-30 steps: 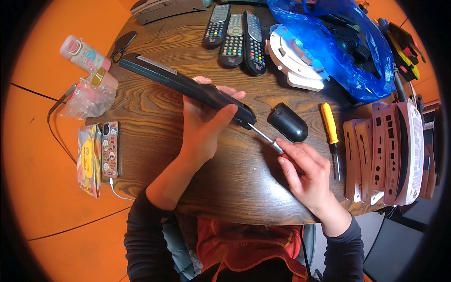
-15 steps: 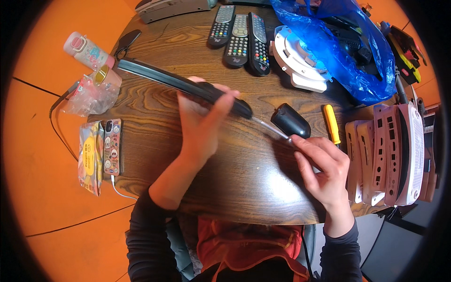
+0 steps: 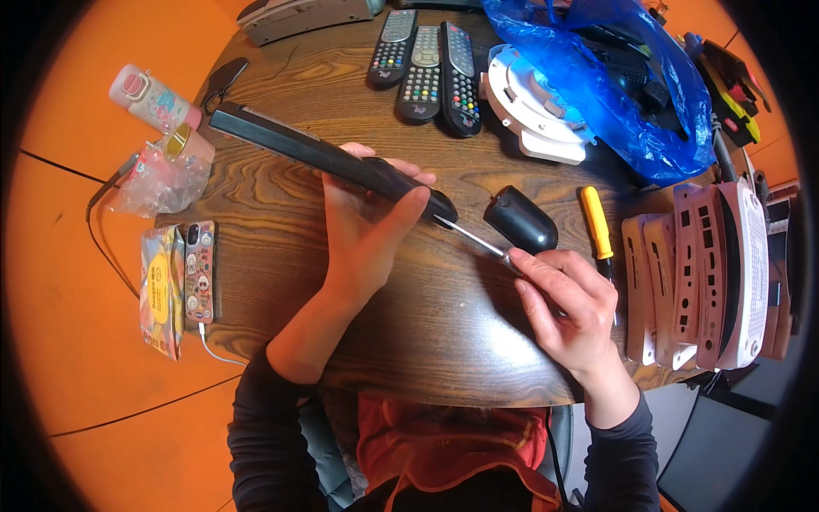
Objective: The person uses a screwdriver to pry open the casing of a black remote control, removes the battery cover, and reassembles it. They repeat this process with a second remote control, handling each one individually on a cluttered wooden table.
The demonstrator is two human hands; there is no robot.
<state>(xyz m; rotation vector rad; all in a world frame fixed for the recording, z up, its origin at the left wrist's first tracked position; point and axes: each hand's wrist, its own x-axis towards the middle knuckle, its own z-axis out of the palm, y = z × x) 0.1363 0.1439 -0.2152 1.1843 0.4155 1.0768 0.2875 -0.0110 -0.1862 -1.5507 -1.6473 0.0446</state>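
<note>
My left hand (image 3: 367, 226) is closed round a long black remote control (image 3: 316, 154), held tilted above the table with its side edge facing up. In my right hand (image 3: 567, 307) is a thin metal screwdriver (image 3: 478, 238), its handle hidden by the fingers. The tip meets the rounded near end of the remote, at its lower edge; whether it sits in a seam I cannot tell. Just beyond the right hand lies a rounded black plastic cover (image 3: 522, 220). A second screwdriver with a yellow handle (image 3: 596, 224) rests to its right.
Three remotes (image 3: 424, 81) lie at the back, beside a round white plastic part (image 3: 533, 111) and a blue plastic bag (image 3: 674, 136). White device boxes (image 3: 712, 277) stand in a row at right. A phone (image 3: 201, 273), packet (image 3: 160, 294), cup (image 3: 192, 154) and bottle (image 3: 158, 98) are at left.
The remote has turned slightly in my left hand, showing more of its wide side. My right hand has shifted left, bringing the screwdriver tip to the lower edge of the remote's end.
</note>
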